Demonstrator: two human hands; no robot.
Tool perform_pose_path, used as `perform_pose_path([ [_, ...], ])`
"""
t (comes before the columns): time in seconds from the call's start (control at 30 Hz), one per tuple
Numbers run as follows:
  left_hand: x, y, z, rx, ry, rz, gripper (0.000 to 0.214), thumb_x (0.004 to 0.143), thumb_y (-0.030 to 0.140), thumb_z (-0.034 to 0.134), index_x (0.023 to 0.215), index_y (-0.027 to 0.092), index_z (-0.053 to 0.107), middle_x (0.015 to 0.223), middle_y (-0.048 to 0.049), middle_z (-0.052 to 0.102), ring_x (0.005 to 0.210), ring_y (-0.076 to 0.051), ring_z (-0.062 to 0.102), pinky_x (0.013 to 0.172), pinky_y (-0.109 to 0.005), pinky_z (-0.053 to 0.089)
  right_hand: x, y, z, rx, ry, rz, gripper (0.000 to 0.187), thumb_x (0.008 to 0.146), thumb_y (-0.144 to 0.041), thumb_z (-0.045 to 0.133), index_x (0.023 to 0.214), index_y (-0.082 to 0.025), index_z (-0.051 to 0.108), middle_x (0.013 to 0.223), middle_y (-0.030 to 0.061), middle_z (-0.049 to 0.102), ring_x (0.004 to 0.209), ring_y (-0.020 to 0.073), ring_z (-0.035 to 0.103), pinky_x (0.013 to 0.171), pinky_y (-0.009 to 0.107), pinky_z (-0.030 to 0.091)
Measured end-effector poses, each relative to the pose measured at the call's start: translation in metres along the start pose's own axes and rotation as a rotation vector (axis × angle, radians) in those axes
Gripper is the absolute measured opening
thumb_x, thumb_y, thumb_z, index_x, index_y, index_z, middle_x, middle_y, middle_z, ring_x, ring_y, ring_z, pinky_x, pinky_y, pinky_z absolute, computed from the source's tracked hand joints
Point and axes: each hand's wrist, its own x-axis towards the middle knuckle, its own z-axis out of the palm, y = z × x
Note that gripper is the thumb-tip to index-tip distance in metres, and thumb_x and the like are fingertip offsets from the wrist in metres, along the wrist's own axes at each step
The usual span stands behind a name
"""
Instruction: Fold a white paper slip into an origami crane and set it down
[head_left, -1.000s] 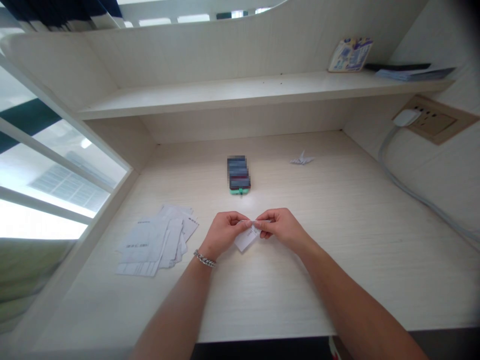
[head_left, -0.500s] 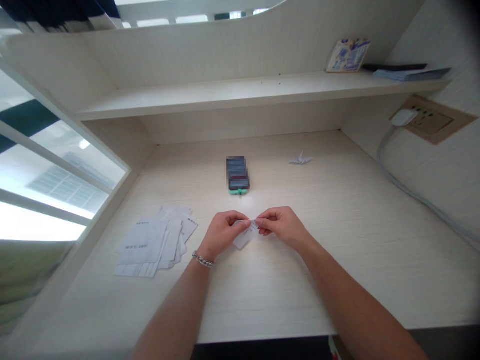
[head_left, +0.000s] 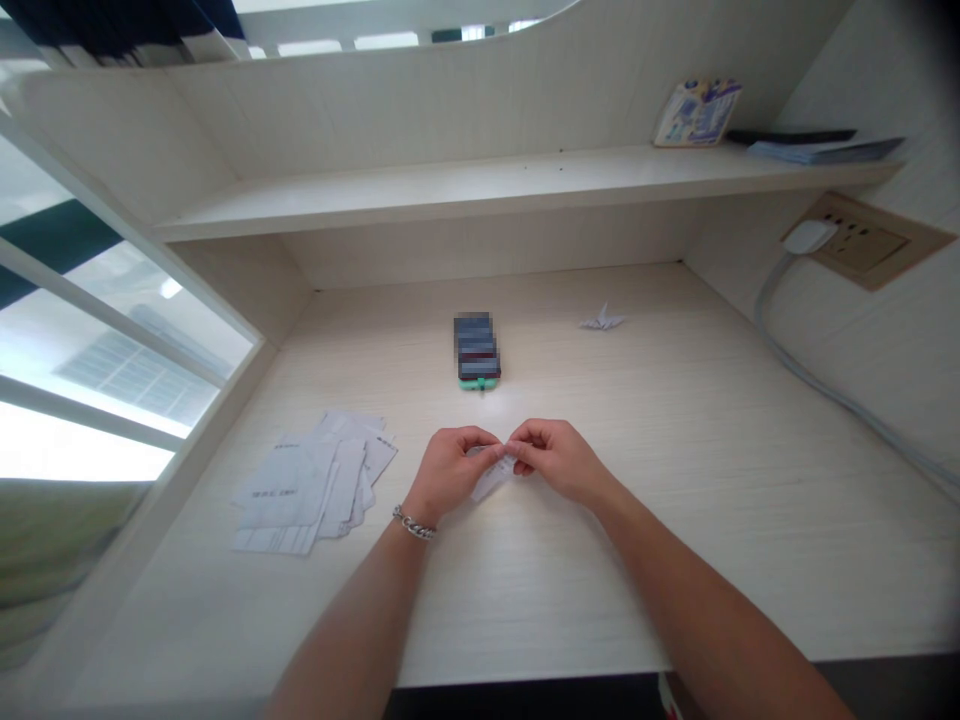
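Observation:
Between my two hands is a small folded piece of paper (head_left: 491,480), white with faint print, pinched along its top edge. My left hand (head_left: 454,468), with a chain bracelet on its wrist, grips it between thumb and fingers. My right hand (head_left: 553,460) pinches the same paper from the right, its fingertips meeting the left ones. Part of the paper is hidden behind the fingers. Left of my hands lies a loose stack of printed white papers (head_left: 300,490). Farther back on the desk sits a folded paper crane (head_left: 602,320).
A phone (head_left: 477,345), its screen blurred, lies beyond my hands. At the right wall a white plug sits in a socket plate (head_left: 870,245), its grey cable (head_left: 825,393) running down over the desk. The shelf (head_left: 420,195) above holds a small packet (head_left: 697,113) and some booklets (head_left: 825,150).
My hands have drawn closer together, the fingertips now touching at the paper's top edge. The paper has tilted and shows less of its surface.

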Motion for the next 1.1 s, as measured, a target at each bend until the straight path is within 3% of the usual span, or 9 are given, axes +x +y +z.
perform_pose_path([
  [0.2, 0.0032, -0.0054, -0.0014, -0.135, -0.005, -0.11, 0.033, 0.072, 0.044, 0.061, 0.079, 0.012, 0.07, 0.072, -0.0078, 0.07, 0.063, -0.017, 0.06, 0.055, -0.025, 0.043, 0.0009, -0.0004, -0.0026, -0.019, 0.041, 0.026, 0.022, 0.075, -0.035, 0.061, 0.076, -0.013, 0.062, 0.055, 0.0022, 0.061, 0.051, 0.0129, 0.059, 0.053, 0.025, 0.048],
  [0.53, 0.0033, -0.0044, -0.0044, -0.235, -0.033, -0.152, 0.03, 0.069, 0.039, 0.065, 0.077, 0.011, 0.068, 0.074, -0.0086, 0.069, 0.064, -0.017, 0.061, 0.057, -0.025, 0.045, -0.0003, 0.0001, -0.0007, -0.026, 0.038, -0.006, 0.019, 0.076, -0.034, 0.059, 0.076, -0.015, 0.061, 0.063, 0.0018, 0.061, 0.055, 0.0131, 0.059, 0.054, 0.025, 0.047],
  [0.8, 0.002, -0.0043, -0.0036, -0.119, 0.003, -0.057, 0.026, 0.074, 0.038, 0.06, 0.077, 0.013, 0.067, 0.073, -0.0064, 0.067, 0.065, -0.015, 0.058, 0.058, -0.024, 0.043, 0.0003, 0.0022, 0.0013, -0.058, 0.009, -0.02, 0.017, 0.076, -0.033, 0.058, 0.076, -0.016, 0.061, 0.066, 0.001, 0.061, 0.058, 0.0124, 0.057, 0.056, 0.025, 0.047],
  [1.1, 0.005, -0.0037, -0.0049, -0.378, 0.002, -0.178, 0.025, 0.074, 0.036, 0.058, 0.076, 0.012, 0.066, 0.07, -0.0047, 0.065, 0.061, -0.014, 0.056, 0.055, -0.023, 0.041, 0.0006, -0.0025, 0.0014, 0.111, 0.014, 0.054, 0.022, 0.071, -0.037, 0.063, 0.072, -0.014, 0.061, 0.062, -0.0001, 0.059, 0.052, 0.0103, 0.055, 0.052, 0.024, 0.046],
])
